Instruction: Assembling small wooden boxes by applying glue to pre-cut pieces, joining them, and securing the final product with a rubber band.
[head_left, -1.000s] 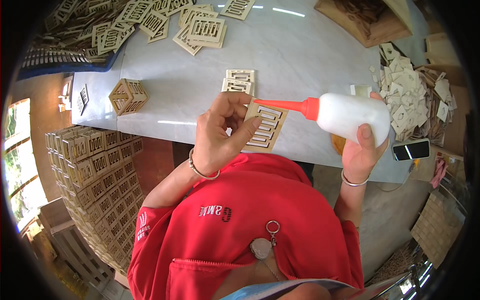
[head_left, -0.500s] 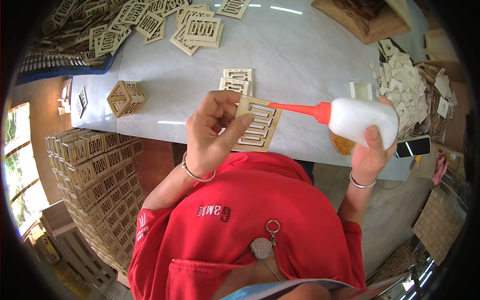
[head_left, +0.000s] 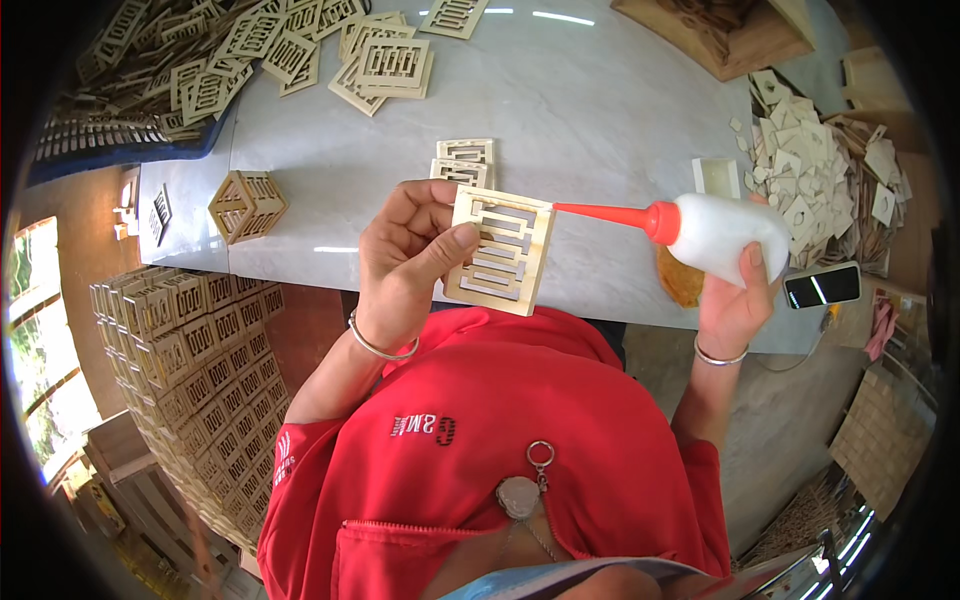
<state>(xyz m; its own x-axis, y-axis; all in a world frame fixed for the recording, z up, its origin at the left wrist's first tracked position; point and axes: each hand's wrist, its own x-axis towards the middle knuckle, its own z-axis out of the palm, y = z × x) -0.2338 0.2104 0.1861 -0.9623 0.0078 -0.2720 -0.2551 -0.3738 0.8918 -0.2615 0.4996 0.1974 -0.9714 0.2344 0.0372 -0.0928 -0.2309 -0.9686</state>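
Between the thumb and fingers of my left hand (head_left: pixel 405 255) is a square wooden lattice panel (head_left: pixel 497 302), tilted above the table's front edge. My right hand (head_left: pixel 738 295) grips a white squeeze bottle (head_left: pixel 722 238) with a long red nozzle (head_left: pixel 605 213), lying sideways in the air. The nozzle's tip meets, or nearly meets, the upper right corner of the panel. Whether anything comes out of it is too small to see. Just beyond my left hand, two more lattice panels (head_left: pixel 464 152) lie overlapping on the table.
Loose panels (head_left: pixel 395 65) and a blue basket (head_left: pixel 190 152) full of them occupy the far left. A partly assembled lattice box (head_left: pixel 247 205) stands nearer. Stacked boxes (head_left: pixel 205 380) rise beside the table. To the right are wood offcuts (head_left: pixel 790 150), a small white tray (head_left: pixel 716 178) and a phone (head_left: pixel 822 286).
The panel has turned to face me more fully. The nozzle tip has shifted from the panel's top edge to its right corner, and the bottle tilts more.
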